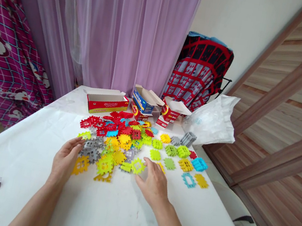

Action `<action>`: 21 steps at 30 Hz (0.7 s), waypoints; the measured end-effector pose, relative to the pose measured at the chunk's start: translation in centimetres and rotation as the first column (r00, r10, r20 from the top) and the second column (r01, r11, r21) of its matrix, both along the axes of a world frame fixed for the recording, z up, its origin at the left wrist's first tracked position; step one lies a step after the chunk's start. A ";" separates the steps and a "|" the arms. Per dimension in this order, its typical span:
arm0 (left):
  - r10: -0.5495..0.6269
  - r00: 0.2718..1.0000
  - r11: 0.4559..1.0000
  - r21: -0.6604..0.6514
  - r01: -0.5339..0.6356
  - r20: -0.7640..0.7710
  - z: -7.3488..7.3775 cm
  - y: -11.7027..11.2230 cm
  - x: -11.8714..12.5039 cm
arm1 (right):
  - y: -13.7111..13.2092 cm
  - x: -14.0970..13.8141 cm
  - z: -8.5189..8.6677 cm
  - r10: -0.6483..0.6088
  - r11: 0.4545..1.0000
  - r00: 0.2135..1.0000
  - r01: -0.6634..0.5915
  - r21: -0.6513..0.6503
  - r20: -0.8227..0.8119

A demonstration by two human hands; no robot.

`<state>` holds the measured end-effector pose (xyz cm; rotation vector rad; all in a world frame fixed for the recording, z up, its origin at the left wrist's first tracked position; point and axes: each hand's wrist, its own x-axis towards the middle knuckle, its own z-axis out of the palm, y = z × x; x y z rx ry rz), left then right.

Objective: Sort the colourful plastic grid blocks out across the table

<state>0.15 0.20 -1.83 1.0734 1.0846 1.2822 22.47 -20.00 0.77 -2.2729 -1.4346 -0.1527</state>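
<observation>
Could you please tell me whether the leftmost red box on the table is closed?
No, the red cardboard box lies open, with its inside showing.

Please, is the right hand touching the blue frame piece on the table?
Apart. The head view shows bare white table between the right hand and the blue frame piece.

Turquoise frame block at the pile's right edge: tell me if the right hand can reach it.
Probably yes: the right hand lies near the turquoise block, and the white tabletop between them looks bare.
</observation>
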 end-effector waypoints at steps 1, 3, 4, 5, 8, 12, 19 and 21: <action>0.000 1.000 1.000 0.000 0.000 -0.004 0.1 0.0 0.0 | -0.5 -0.2 -0.3 -0.018 1.000 1.000 0.018 0.013 0.022; 0.001 1.000 1.000 0.001 -0.001 -0.010 0.2 -0.1 0.0 | -1.2 -0.6 -0.8 -0.048 0.998 0.997 0.047 0.035 0.052; 0.003 1.000 1.000 0.001 -0.003 -0.013 0.2 -0.1 0.0 | -1.5 -0.8 -1.0 -0.064 0.997 0.996 0.061 0.041 0.059; 0.004 1.000 1.000 0.000 -0.004 -0.017 0.2 -0.1 0.0 | -1.7 -1.0 -1.2 -0.076 0.996 0.995 0.074 0.042 0.062; 0.007 1.000 1.000 -0.001 -0.007 -0.027 0.2 0.0 0.0 | -2.3 -1.5 -1.7 -0.098 0.995 0.993 0.096 0.029 0.064; 0.007 0.999 1.000 0.000 -0.007 -0.031 0.2 0.0 0.1 | -2.8 -1.9 -2.2 -0.123 0.992 0.990 0.123 0.002 0.062; 0.014 0.999 1.000 -0.006 -0.015 -0.048 0.4 -0.1 0.1 | -2.9 -2.1 -2.2 -0.118 0.993 0.993 0.119 -0.023 0.022; 0.018 0.999 1.000 -0.006 -0.018 -0.048 0.5 -0.2 0.1 | -2.9 -1.9 -2.1 -0.095 0.995 0.995 0.095 -0.025 0.007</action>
